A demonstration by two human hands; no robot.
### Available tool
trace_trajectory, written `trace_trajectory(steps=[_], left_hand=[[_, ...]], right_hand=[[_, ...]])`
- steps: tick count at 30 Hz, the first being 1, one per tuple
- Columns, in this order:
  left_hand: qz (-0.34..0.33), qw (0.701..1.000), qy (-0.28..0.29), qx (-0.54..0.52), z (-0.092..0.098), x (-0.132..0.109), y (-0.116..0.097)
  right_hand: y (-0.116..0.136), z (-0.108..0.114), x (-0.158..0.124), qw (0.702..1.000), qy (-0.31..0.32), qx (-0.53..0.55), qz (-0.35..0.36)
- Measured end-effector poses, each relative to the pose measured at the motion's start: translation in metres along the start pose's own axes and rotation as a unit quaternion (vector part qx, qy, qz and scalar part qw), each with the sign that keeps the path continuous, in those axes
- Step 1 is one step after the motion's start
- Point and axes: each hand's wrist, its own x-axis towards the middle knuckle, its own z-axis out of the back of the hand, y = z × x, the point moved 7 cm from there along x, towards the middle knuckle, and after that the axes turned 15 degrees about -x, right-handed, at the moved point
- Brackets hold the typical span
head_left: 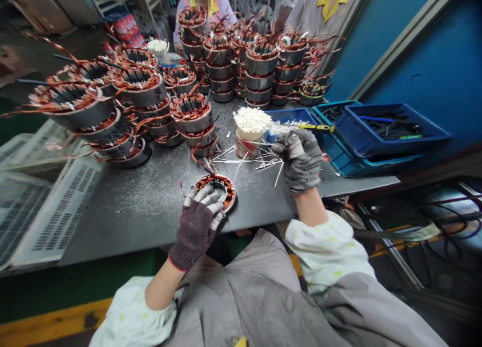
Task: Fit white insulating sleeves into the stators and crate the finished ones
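Observation:
A motor stator (pixel 228 194) with copper windings lies on the table near its front edge. My left hand (pixel 198 219), in a dark glove with grey fingers, is wrapped over its left and near side, hiding part of the ring. My right hand (pixel 301 158), in a grey glove, is raised to the right with its fingers pinched together. A thin white stick (pixel 259 143) runs leftward from those fingertips. Just left of this hand stands a reddish cup (pixel 246 148) packed with white-tipped sticks (pixel 252 121). Several loose white sticks (pixel 265 162) lie around the cup.
Stacked stators (pixel 128 93) fill the table's left and back. Blue bins (pixel 391 151) with dark pieces stand at the right. A yellow-handled tool (pixel 318 128) is behind my right hand. White crates (pixel 56 211) are at the left. Two people (pixel 320 10) are across the table.

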Motion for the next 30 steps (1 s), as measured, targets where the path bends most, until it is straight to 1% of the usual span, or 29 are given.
trace_trajectory(steps=[1, 3, 5, 7, 9, 12, 15, 17, 20, 22, 24, 26, 27, 29, 30], left_hand=[[0.007, 1.000, 0.005, 0.003, 0.000, 0.000, 0.000], [0.015, 1.000, 0.018, 0.005, -0.001, 0.001, -0.001], [0.024, 0.999, 0.033, 0.001, -0.001, 0.000, 0.000], [0.036, 0.998, 0.044, -0.002, -0.002, -0.001, 0.001], [0.046, 0.998, 0.045, 0.000, -0.003, -0.002, 0.002], [0.065, 0.997, 0.048, 0.016, -0.006, -0.004, 0.003], [0.071, 0.996, 0.038, 0.031, -0.007, -0.004, 0.001], [0.060, 0.997, 0.024, 0.036, -0.006, -0.003, -0.002], [0.045, 0.998, 0.006, 0.038, -0.003, -0.001, -0.007], [0.047, 0.998, -0.012, 0.031, -0.001, -0.001, -0.009], [0.057, 0.998, -0.026, 0.013, 0.000, -0.001, -0.009], [0.094, 0.994, -0.049, -0.007, 0.001, -0.003, -0.005], [0.120, 0.990, -0.067, -0.015, 0.002, -0.004, -0.002], [0.157, 0.981, -0.104, -0.036, 0.004, -0.005, 0.002], [0.157, 0.980, -0.116, -0.049, 0.004, -0.004, 0.002]], right_hand=[[0.006, 0.000, -0.016, 1.000, 0.018, -0.011, 0.013], [0.015, -0.002, -0.053, 0.993, 0.096, -0.044, 0.043], [0.019, -0.006, -0.095, 0.975, 0.198, -0.075, 0.065], [0.022, -0.004, -0.132, 0.953, 0.272, -0.101, 0.090], [0.024, 0.001, -0.159, 0.936, 0.309, -0.119, 0.120], [0.025, 0.008, -0.183, 0.921, 0.343, -0.128, 0.136], [0.022, 0.006, -0.192, 0.914, 0.365, -0.130, 0.121], [0.020, -0.002, -0.190, 0.913, 0.370, -0.128, 0.112], [0.014, -0.019, -0.179, 0.919, 0.357, -0.116, 0.123], [0.007, -0.031, -0.171, 0.923, 0.342, -0.118, 0.132], [-0.002, -0.039, -0.168, 0.926, 0.335, -0.125, 0.123], [-0.012, -0.044, -0.167, 0.932, 0.328, -0.125, 0.087], [-0.017, -0.044, -0.166, 0.938, 0.317, -0.125, 0.056], [-0.027, -0.041, -0.162, 0.953, 0.272, -0.129, -0.025], [-0.032, -0.039, -0.160, 0.957, 0.248, -0.130, -0.071]])
